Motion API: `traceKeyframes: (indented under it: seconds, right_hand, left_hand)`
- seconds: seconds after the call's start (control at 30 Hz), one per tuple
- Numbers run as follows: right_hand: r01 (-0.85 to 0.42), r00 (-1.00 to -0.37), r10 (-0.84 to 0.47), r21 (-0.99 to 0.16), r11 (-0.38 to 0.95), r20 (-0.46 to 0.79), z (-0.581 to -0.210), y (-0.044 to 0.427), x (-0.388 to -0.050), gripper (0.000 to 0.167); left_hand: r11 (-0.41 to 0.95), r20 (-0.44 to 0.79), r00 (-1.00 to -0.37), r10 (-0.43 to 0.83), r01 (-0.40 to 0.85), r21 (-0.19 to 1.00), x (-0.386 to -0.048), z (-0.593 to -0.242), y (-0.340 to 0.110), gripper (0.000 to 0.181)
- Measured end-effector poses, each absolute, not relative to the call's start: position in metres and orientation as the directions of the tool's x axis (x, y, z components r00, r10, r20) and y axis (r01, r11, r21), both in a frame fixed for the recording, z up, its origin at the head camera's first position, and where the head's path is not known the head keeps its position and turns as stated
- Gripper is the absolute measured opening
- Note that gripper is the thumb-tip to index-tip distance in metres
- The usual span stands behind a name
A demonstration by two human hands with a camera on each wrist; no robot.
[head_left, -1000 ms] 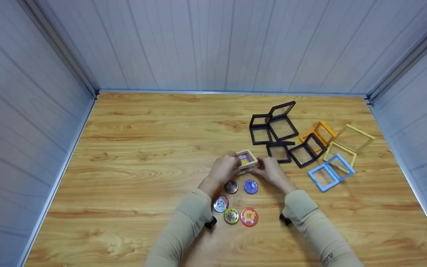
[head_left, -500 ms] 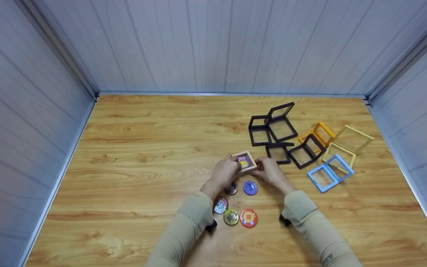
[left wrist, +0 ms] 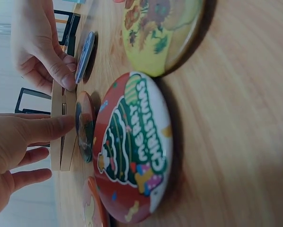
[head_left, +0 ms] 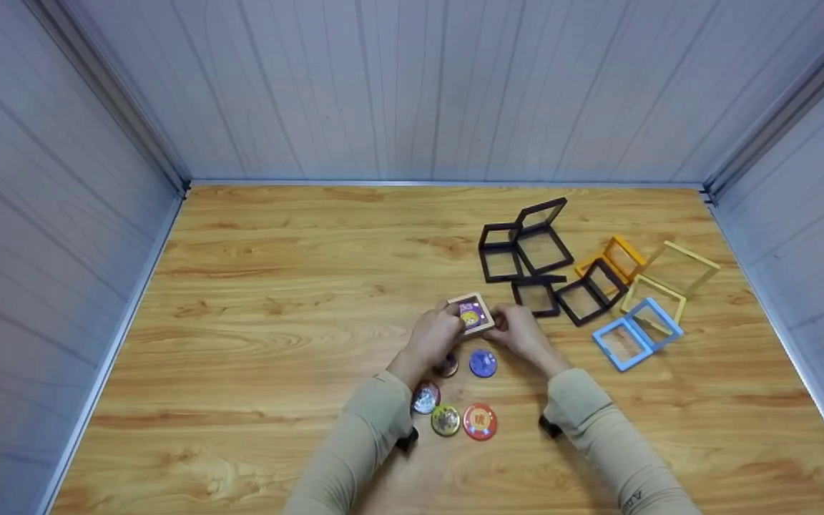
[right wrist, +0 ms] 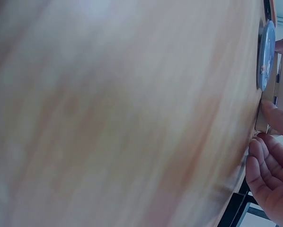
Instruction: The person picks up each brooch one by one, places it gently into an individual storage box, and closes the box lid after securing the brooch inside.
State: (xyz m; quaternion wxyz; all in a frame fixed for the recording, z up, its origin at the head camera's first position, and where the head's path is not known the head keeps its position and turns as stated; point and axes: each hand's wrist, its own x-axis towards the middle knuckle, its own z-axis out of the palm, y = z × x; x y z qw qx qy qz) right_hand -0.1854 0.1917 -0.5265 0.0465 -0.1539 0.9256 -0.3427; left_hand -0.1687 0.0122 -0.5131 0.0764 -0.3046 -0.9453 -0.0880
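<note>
A light wooden display frame with a clear window holds a purple and yellow badge. My left hand grips its left side, the thumb against the near edge in the left wrist view. At the right corner my right hand pinches the frame with thumb and fingers. Seen edge-on in the left wrist view, the frame's two halves lie almost together with a thin gap. Just in front are a blue-purple round badge and a dark badge, the latter partly hidden by my left hand.
Nearer me lie a Christmas-tree badge, a yellow-green badge and a red badge. Several opened display frames stand to the right: black ones, an orange one, a pale yellow one and a blue one.
The wooden frame has tipped so its window faces up more toward the head camera, and less of its near side shows. Both hands keep their hold, the left shifting slightly.
</note>
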Motion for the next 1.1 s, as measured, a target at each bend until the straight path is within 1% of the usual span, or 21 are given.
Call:
traceKeyframes:
  seconds: [0.13,0.37,0.53,0.67,0.87,1.1]
  right_hand:
    - [-0.255,-0.946,-0.322,-0.659,0.708,0.020,-0.526,0.192,-0.185,0.023]
    - [-0.246,-0.944,-0.329,-0.668,0.702,0.002,-0.522,0.194,-0.183,0.024]
    - [-0.252,-0.947,-0.321,-0.636,0.729,0.008,-0.516,0.198,-0.182,0.027]
    - [-0.295,-0.943,-0.328,-0.586,0.755,0.053,-0.509,0.202,-0.182,0.031]
    - [-0.337,-0.937,-0.329,-0.551,0.763,0.118,-0.495,0.209,-0.185,0.028]
    - [-0.408,-0.913,-0.338,-0.501,0.764,0.229,-0.477,0.219,-0.190,0.025]
  left_hand:
    - [0.802,0.210,-0.805,0.555,0.585,0.123,-0.169,-0.514,0.013,0.009]
    - [0.804,0.204,-0.815,0.543,0.574,0.155,-0.169,-0.514,0.015,0.013]
    - [0.798,0.213,-0.805,0.554,0.587,0.139,-0.171,-0.515,0.012,0.011]
    - [0.791,0.223,-0.799,0.558,0.594,0.147,-0.173,-0.515,0.008,0.012]
    - [0.786,0.243,-0.796,0.555,0.597,0.161,-0.177,-0.516,0.003,0.014]
    - [0.794,0.192,-0.804,0.562,0.590,0.148,-0.181,-0.513,-0.005,0.015]
